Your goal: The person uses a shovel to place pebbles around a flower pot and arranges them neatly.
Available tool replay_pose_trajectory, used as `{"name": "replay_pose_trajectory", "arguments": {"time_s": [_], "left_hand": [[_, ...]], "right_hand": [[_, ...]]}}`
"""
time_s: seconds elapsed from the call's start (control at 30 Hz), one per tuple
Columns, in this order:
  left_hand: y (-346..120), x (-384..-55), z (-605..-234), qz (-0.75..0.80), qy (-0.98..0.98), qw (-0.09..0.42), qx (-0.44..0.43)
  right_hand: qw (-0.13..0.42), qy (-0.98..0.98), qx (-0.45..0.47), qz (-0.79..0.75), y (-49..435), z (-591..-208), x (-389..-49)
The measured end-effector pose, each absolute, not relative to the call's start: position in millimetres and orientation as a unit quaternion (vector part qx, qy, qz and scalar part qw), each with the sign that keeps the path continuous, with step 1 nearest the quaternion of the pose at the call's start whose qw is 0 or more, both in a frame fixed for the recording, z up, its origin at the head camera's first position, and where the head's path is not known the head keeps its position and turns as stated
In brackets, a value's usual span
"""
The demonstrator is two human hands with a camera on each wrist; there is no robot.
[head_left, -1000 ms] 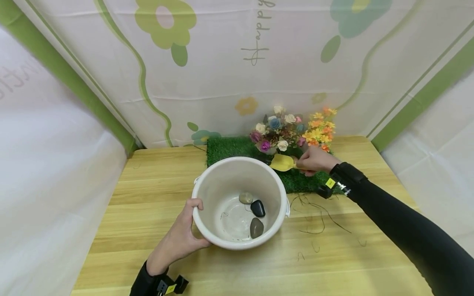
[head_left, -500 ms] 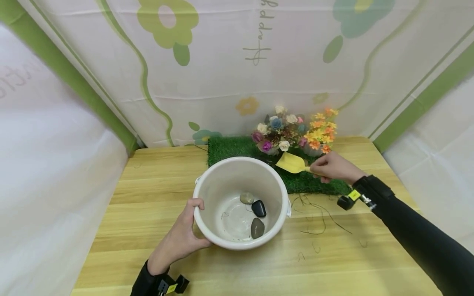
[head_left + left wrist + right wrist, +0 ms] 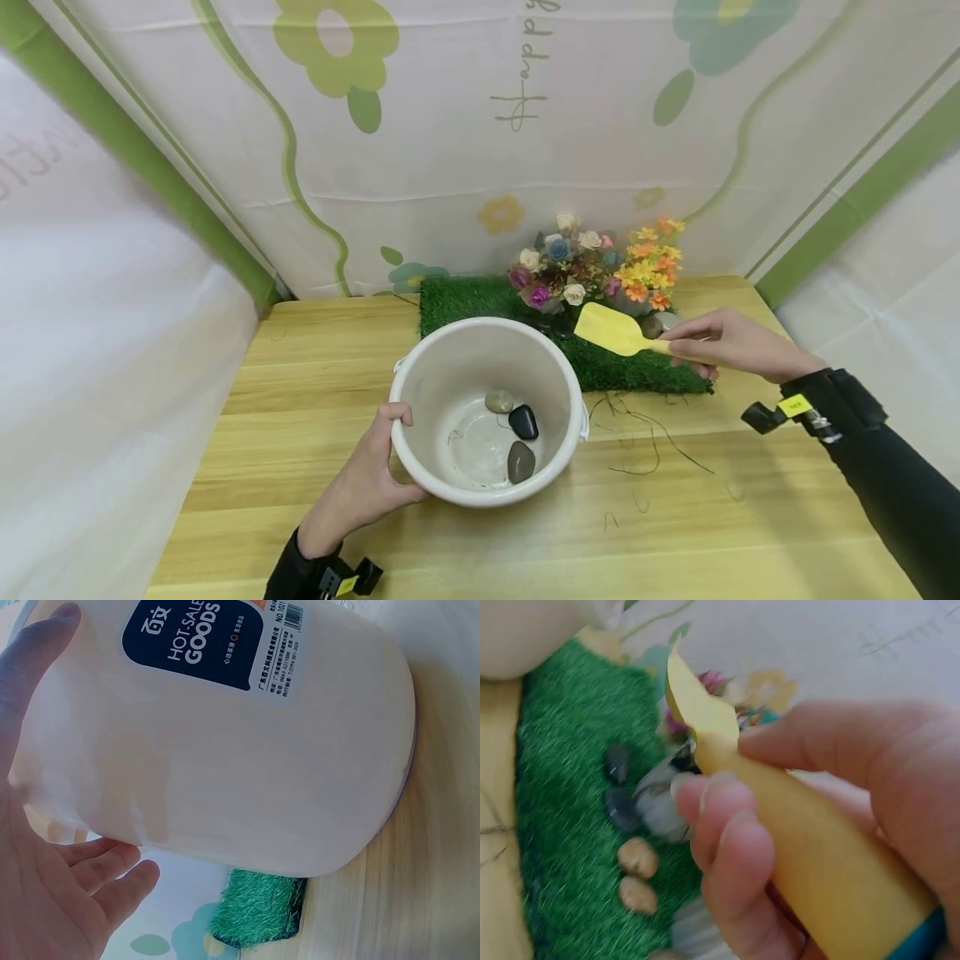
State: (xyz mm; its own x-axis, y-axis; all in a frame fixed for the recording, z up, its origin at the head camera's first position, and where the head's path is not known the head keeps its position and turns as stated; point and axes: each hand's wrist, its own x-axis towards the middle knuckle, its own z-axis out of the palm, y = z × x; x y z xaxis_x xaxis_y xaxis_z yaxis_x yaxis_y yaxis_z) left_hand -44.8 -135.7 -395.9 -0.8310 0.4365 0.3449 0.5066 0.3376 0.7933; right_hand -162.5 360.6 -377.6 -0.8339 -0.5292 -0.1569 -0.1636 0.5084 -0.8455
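My left hand (image 3: 367, 475) grips the rim of a white plastic bucket (image 3: 442, 392), thumb low on the near side and fingers over the left edge. Inside the bucket lie a beige stone (image 3: 498, 401), a black stone (image 3: 523, 422) and a grey-brown stone (image 3: 521, 462). My right hand (image 3: 738, 342) holds a yellow toy shovel (image 3: 613, 328) by its handle, fingers curled round it. The blade is raised above the green artificial turf (image 3: 472, 293) and looks bare. In the right wrist view, dark stones (image 3: 621, 810) and tan stones (image 3: 637, 858) lie on the turf beneath the hand.
A pot of mixed artificial flowers (image 3: 558, 254) and one of yellow-orange flowers (image 3: 651, 265) stand at the turf's back. Loose dark strands (image 3: 652, 442) lie on the wooden table (image 3: 315, 358). Printed fabric walls (image 3: 450, 150) surround the table's back and sides.
My right hand has drawn the shovel to the right, away from the bucket, uncovering stones near the flowers. The left hand, the bucket and its stones have stayed put.
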Motion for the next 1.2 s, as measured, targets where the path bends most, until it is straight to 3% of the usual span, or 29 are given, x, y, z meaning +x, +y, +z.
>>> {"name": "replay_pose_trajectory", "arguments": {"time_s": [0.6,0.9,1.2], "left_hand": [[-135,-45,-392,-0.493,-0.819,0.035,-0.292],[-136,-45,-391,-0.494,-0.818,0.035,-0.292],[-144,-53,-420,-0.497,-0.821,0.034,-0.279]], "right_hand": [[0.182,0.829,-0.313,-0.426,313,-319,-163],[0.182,0.83,-0.368,-0.377,264,-280,-154],[0.183,0.836,-0.419,-0.302,227,-275,-164]]}}
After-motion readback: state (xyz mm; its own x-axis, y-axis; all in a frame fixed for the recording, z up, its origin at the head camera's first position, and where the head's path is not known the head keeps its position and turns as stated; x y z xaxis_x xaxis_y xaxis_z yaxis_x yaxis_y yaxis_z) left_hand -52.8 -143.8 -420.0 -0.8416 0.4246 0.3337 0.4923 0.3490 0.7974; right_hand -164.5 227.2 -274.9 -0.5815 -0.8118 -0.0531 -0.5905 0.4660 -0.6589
